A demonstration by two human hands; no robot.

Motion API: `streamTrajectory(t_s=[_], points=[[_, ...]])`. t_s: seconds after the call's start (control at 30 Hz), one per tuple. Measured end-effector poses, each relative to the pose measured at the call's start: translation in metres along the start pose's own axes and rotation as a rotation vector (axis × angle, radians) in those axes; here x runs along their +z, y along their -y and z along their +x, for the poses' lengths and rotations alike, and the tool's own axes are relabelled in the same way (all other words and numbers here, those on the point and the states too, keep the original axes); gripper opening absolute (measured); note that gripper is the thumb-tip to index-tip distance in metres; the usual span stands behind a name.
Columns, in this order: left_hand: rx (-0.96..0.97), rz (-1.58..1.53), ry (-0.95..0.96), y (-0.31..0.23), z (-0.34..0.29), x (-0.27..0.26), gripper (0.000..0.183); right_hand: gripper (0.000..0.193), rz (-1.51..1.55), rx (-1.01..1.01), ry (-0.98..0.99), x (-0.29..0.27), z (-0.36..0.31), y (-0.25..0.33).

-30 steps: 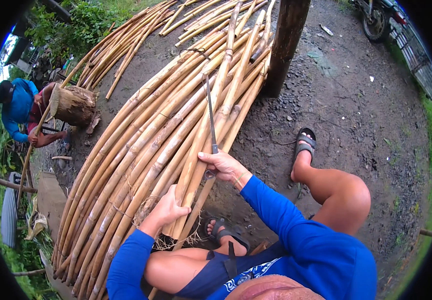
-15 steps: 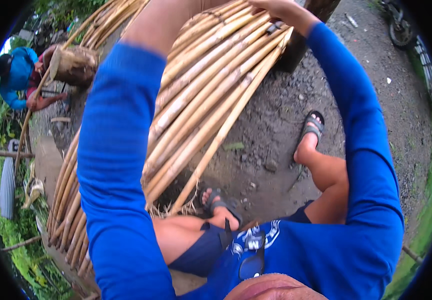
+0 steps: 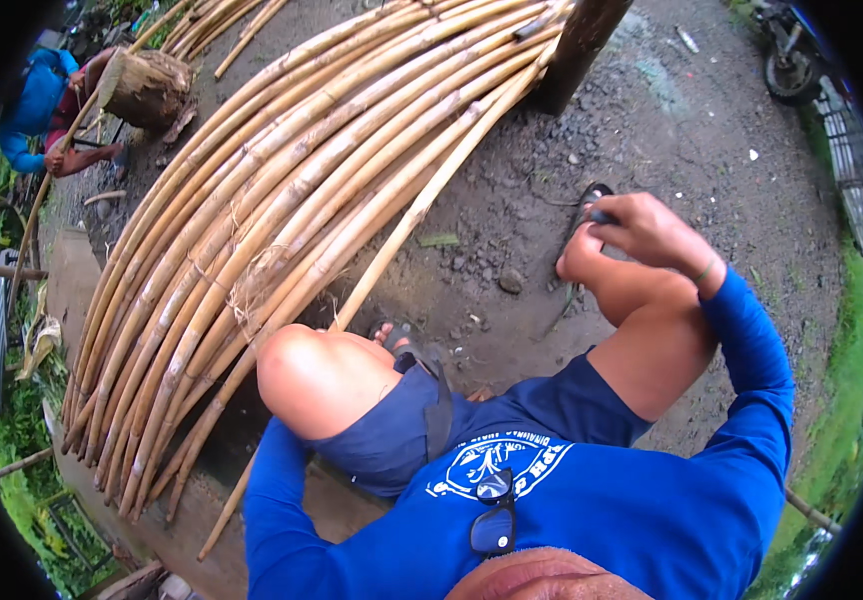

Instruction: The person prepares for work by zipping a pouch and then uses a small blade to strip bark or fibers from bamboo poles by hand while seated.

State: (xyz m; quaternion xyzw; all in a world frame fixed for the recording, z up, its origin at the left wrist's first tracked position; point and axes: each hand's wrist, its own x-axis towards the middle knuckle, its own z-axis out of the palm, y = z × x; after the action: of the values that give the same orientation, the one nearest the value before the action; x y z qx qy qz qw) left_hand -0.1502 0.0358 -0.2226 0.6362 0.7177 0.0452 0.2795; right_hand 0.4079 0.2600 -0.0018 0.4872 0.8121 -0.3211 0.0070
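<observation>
My right hand [image 3: 657,235] is closed above my right shin, its fingers curled around a small dark bluish thing I cannot make out. Its arm bends out over my right thigh. Of my left arm only the blue sleeve [image 3: 277,490] shows, beside my left knee; the hand is out of sight. Long bamboo poles [image 3: 302,190] lie in a big curved bundle in front of me and to my left, bound with thin ties. One pole [image 3: 407,225] lies a little apart along the bundle's right edge. A short dark piece [image 3: 532,28] rests on the poles near their far end.
A dark wooden post [image 3: 580,55] stands at the bundle's far end. At the far left a person in blue [image 3: 32,105] holds a long pole by a cut log [image 3: 147,88]. More poles [image 3: 217,25] lie behind. A motorcycle wheel [image 3: 790,75] shows far right.
Both my arms have come back from the far end of the bundle. My right hand is now over my right shin; my left hand has left the view.
</observation>
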Motion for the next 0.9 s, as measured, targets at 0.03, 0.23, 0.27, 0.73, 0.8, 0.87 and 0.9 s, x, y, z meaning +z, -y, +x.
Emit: streamTrajectory(t_s=[0.03, 0.23, 0.27, 0.73, 0.8, 0.87, 0.9], points=[[-0.013, -0.002, -0.057, 0.005, -0.005, 0.001, 0.048, 0.032, -0.034, -0.051, 0.011, 0.007, -0.002, 0.006], [0.027, -0.228, -0.302, 0.014, -0.030, -0.048, 0.046, 0.024, -0.114, 0.014, -0.029, 0.024, -0.004, 0.018], [0.035, -0.233, -0.284, 0.007, -0.024, -0.058, 0.045, 0.021, -0.099, 0.105, -0.049, 0.016, -0.007, 0.012], [-0.117, 0.354, -0.721, 0.126, -0.023, -0.103, 0.016, 0.022, -0.011, -0.165, -0.263, 0.013, -0.005, -0.003], [-0.161, 0.306, -0.767, 0.123, -0.037, -0.145, 0.018, 0.024, -0.006, 0.002, -0.205, 0.006, -0.005, -0.005], [-0.230, 0.274, -0.995, 0.122, -0.077, -0.185, 0.015, 0.025, 0.026, -0.032, -0.216, 0.008, 0.000, -0.025], [-0.233, 0.261, -1.131, 0.124, -0.110, -0.205, 0.020, 0.024, 0.038, -0.031, -0.205, 0.010, 0.005, -0.026]])
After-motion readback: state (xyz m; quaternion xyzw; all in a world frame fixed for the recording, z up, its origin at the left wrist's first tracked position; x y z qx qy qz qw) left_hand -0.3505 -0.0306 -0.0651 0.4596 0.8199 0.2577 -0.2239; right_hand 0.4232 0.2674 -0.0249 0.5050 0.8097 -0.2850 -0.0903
